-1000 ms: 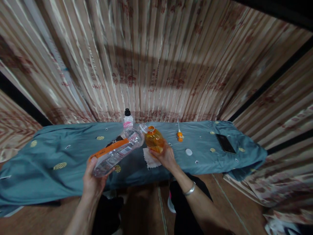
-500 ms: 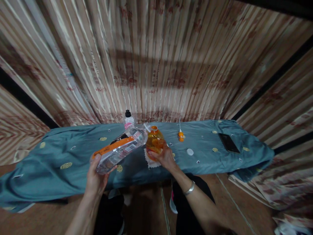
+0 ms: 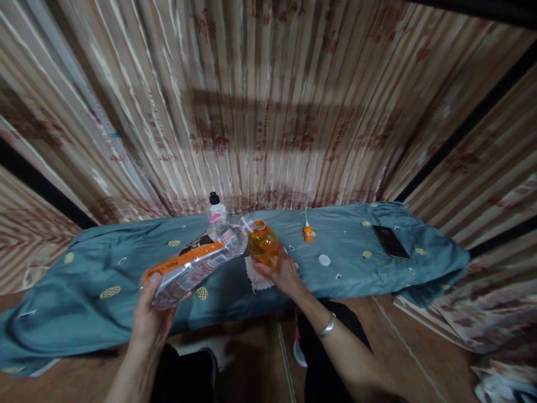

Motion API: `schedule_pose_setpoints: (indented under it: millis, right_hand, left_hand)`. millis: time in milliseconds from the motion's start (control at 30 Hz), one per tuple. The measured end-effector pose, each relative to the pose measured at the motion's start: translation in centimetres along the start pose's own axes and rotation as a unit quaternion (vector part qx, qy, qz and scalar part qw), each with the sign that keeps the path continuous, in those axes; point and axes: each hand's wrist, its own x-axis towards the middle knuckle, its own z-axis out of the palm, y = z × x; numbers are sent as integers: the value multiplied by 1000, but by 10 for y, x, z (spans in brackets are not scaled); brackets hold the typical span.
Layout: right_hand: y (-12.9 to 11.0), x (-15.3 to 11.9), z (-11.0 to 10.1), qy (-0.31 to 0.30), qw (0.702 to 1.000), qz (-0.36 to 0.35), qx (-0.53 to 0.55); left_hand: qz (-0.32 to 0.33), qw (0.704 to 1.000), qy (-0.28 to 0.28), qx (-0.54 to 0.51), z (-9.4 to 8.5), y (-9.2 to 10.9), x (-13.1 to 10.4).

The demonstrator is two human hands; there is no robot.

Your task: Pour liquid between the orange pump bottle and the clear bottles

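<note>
Amber plastic forms the small, open-mouthed bottle [image 3: 263, 246] near the middle of the view, gripped around its lower part by the right hand [image 3: 282, 273] and tilted slightly to the left. Just beside its mouth is the neck of a large clear bottle [image 3: 197, 263] with an orange, black and white label; whether the two touch, or any liquid passes between them, cannot be told. The left hand [image 3: 151, 309] is clamped on the clear bottle's base end, thumb on top, so that the bottle slants up toward the amber one. The two hands are well apart.

Below the amber bottle lies a pale cloth [image 3: 257, 279] with a scalloped edge, partly hidden by the right hand. Behind the clear bottle's shoulder stands a black-capped bottle [image 3: 216, 211] with a pink-and-white label. Right of the amber bottle lies an orange pump top [image 3: 308, 233] with a whitish tube, and nearer the person a round white cap [image 3: 324, 259]. Farther right lies a black phone [image 3: 391, 242]. All rest on a desk draped in blue-green fabric [image 3: 352, 280], backed by a pleated curtain [image 3: 268, 117] with reddish prints.
</note>
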Motion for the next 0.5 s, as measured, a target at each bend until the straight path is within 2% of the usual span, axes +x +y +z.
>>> schedule_pose_setpoints:
  millis: [267, 500]
  right_hand:
    - [6, -2, 3, 3, 999, -8, -32]
    - [5, -2, 4, 17, 999, -13, -43]
  left_hand:
    - [2, 999, -41, 18, -26, 0, 6]
    - [8, 997, -55, 45, -31, -1, 2]
